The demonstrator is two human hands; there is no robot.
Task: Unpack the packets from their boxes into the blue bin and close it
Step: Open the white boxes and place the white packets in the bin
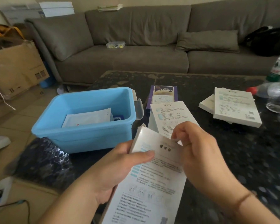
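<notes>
Two hands work on one flat white printed cardboard box [145, 183] at six o'clock, above the dark speckled desk [233, 151]. The left hand [113, 172] grips its left edge, thumb laid across the printed face. The right hand [199, 152] has fingers curled at the top end, pinching the flap. If that flap tears or gives suddenly, I judge the packets could slide out onto the desk short of the open blue plastic bin [86, 120] at ten o'clock. White packets [87, 118] already lie inside it. Another white box [168, 117] leans at twelve o'clock, just beyond the right hand; more white boxes [236, 107] are stacked at two o'clock. The bin stands unlidded, so closing remains.
</notes>
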